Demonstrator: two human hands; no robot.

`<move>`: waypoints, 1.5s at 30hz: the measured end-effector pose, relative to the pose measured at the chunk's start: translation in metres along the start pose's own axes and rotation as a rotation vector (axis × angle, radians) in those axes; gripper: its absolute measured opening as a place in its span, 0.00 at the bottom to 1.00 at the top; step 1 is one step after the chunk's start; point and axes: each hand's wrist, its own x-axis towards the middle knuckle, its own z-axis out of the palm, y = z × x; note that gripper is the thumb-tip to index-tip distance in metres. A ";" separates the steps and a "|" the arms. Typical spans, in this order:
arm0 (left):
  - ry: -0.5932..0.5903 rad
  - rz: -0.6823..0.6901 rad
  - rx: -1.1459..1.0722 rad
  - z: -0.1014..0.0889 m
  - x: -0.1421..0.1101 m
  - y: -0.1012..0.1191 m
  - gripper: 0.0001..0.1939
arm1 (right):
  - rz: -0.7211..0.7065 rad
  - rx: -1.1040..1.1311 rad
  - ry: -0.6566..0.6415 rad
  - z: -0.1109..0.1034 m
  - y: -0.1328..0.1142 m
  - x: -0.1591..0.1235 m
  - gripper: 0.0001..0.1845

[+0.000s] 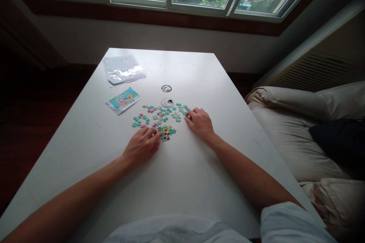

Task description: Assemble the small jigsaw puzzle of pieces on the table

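Note:
Several small teal and pink jigsaw pieces (159,114) lie scattered on the white table (94,136). A joined patch with a yellow cartoon figure (167,132) sits just in front of them. My left hand (142,145) lies flat on the table, fingers stretched, fingertips touching the left edge of that patch. My right hand (200,122) rests palm down at the right side of the scatter, fingers curled onto a loose piece near its fingertips; whether it grips the piece is unclear.
A small cartoon picture card (123,100) lies left of the pieces, a clear plastic bag with paper (123,69) farther back. Two round silver lids (167,102) sit behind the scatter. A cream sofa (299,136) stands right of the table; windows behind.

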 end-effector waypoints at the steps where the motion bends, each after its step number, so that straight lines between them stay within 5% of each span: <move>1: 0.010 -0.001 -0.009 0.000 0.000 0.000 0.16 | -0.002 -0.004 -0.012 -0.002 0.000 0.000 0.04; 14: 0.021 0.058 -0.068 0.006 0.000 0.000 0.17 | -0.045 0.084 -0.121 -0.004 -0.008 0.000 0.03; 26: -0.028 0.164 -0.103 0.004 -0.001 0.005 0.18 | -0.168 0.603 -0.078 0.000 -0.026 -0.006 0.13; 34: -0.052 0.284 -0.154 0.004 0.000 0.009 0.20 | 0.028 0.918 -0.172 0.009 -0.032 -0.009 0.07; 45: -0.068 0.286 -0.165 0.002 0.001 0.011 0.20 | 0.017 0.900 -0.160 0.010 -0.032 -0.010 0.05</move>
